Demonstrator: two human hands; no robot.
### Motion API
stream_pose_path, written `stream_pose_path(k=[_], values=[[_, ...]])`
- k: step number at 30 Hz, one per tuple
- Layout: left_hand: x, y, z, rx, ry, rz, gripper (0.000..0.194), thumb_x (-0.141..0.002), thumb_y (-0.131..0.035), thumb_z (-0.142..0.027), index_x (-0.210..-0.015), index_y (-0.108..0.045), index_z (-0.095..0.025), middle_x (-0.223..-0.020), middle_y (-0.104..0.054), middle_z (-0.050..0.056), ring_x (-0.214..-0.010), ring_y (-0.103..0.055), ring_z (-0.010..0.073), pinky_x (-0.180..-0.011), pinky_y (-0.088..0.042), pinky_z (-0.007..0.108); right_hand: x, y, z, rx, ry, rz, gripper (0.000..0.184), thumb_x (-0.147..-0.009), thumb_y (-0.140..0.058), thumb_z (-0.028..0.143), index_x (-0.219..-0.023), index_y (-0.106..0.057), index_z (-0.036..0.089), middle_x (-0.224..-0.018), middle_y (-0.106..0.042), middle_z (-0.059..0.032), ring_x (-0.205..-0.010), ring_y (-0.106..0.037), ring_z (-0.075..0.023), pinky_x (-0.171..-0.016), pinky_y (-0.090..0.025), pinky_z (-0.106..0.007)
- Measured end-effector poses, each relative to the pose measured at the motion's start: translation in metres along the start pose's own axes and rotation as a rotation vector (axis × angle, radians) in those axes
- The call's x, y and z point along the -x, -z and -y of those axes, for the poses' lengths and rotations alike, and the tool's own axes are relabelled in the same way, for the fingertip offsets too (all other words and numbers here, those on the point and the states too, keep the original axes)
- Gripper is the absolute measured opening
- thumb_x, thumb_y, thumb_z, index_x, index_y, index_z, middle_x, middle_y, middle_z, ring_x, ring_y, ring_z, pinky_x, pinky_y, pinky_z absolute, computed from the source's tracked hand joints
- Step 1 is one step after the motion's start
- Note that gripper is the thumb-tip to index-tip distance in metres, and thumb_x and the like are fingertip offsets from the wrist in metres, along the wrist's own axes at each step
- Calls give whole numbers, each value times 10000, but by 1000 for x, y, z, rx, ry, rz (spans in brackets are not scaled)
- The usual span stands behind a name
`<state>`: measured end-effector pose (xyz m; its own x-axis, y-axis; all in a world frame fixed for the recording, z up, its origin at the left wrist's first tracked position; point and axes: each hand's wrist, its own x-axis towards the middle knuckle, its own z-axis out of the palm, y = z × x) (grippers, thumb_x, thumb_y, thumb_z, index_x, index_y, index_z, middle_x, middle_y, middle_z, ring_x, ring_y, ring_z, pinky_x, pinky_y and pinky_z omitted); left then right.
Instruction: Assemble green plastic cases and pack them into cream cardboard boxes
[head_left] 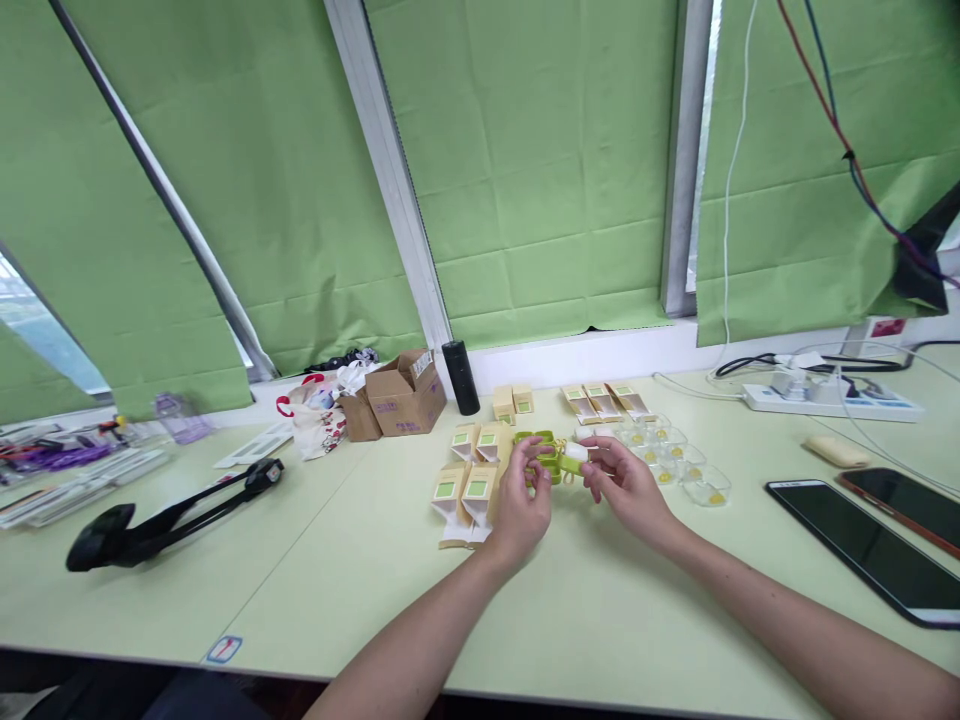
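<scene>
My left hand [523, 505] is closed, with curled fingers at a small green case-like piece [553, 468]. From the other side, the fingertips of my right hand [619, 478] pinch a small green-and-white block [574, 457]. Both pieces meet or nearly meet between my hands, and my fingers partly cover them. More green pieces [534, 437] lie just behind my left hand. To its left stand several open cream cartons [446, 488] with green labels. Right of my right hand sit several clear plastic cups [705, 487] with something yellow in them.
Farther back are more small cartons [600, 402], a black cylinder [460, 378] and a brown cardboard box [405, 395]. A black strap-like device [176, 515] lies at left. Phones [862, 545], a cream oval object [836, 451] and a power strip [832, 402] with cables are at right.
</scene>
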<state>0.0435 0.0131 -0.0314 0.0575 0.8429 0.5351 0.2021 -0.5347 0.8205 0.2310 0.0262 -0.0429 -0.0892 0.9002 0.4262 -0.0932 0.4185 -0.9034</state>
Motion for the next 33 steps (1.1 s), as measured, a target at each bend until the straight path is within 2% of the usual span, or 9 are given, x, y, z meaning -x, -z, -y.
stream_pose_path(k=[3, 9, 14, 20, 28, 31, 33], values=[[1, 3, -1, -171, -134, 14, 378, -1021, -589, -205, -1391, -548, -271, -1342, -635, 111, -1083, -642, 226, -963, -550, 405, -1, -1, 0, -78, -34, -7, 517, -889, -759, 621, -1188, -630, 220, -768, -680, -5, -637, -602, -163, -543, -500, -292], [3, 7, 5, -382, -350, 107, 484, -1002, -547, -100, -1440, -551, -304, -1441, -484, 131, -1343, -534, 288, -1117, -526, 517, -3, -2, 2, -148, -134, -13, 626, -798, -809, 703, -1130, -637, 201, -635, -657, 23, -559, -578, -157, -514, -479, -296], [1, 7, 8, -514, -480, 98, 546, -967, -555, -27, -1422, -598, -325, -1420, -490, 126, -1261, -572, 277, -1028, -591, 508, -3, -3, 4, -164, -199, -23, 688, -730, -837, 743, -1093, -638, 192, -593, -656, 21, -543, -582, -162, -510, -474, -297], [-4, 9, 8, -624, -634, 93, 617, -952, -533, 13, -1458, -588, -336, -1362, -541, 135, -1206, -585, 275, -948, -619, 478, -1, -4, 3, -157, -210, 39, 643, -785, -793, 747, -1074, -645, 191, -577, -662, 13, -519, -590, -165, -493, -459, -286], [-3, 10, 11, -614, -596, 100, 550, -957, -565, -13, -1435, -585, -285, -1289, -587, 132, -1203, -611, 282, -968, -616, 487, 1, -2, 4, -52, -203, 84, 615, -851, -690, 772, -1051, -648, 192, -578, -663, 7, -475, -567, -159, -477, -447, -284], [-2, 10, 10, -579, -547, 102, 502, -984, -613, -85, -1447, -566, -274, -1296, -584, 132, -1244, -603, 291, -1012, -601, 501, 2, 2, 6, 83, -165, 88, 592, -922, -593, 751, -1089, -682, 190, -652, -700, -22, -542, -620, -188, -505, -458, -299], [-2, 10, 10, -529, -491, 93, 489, -1000, -637, -147, -1460, -555, -288, -1305, -581, 123, -1255, -601, 289, -1045, -585, 514, 1, 8, 12, 254, -109, 87, 533, -988, -517, 691, -1111, -706, 209, -765, -757, -53, -633, -674, -211, -556, -470, -313]])
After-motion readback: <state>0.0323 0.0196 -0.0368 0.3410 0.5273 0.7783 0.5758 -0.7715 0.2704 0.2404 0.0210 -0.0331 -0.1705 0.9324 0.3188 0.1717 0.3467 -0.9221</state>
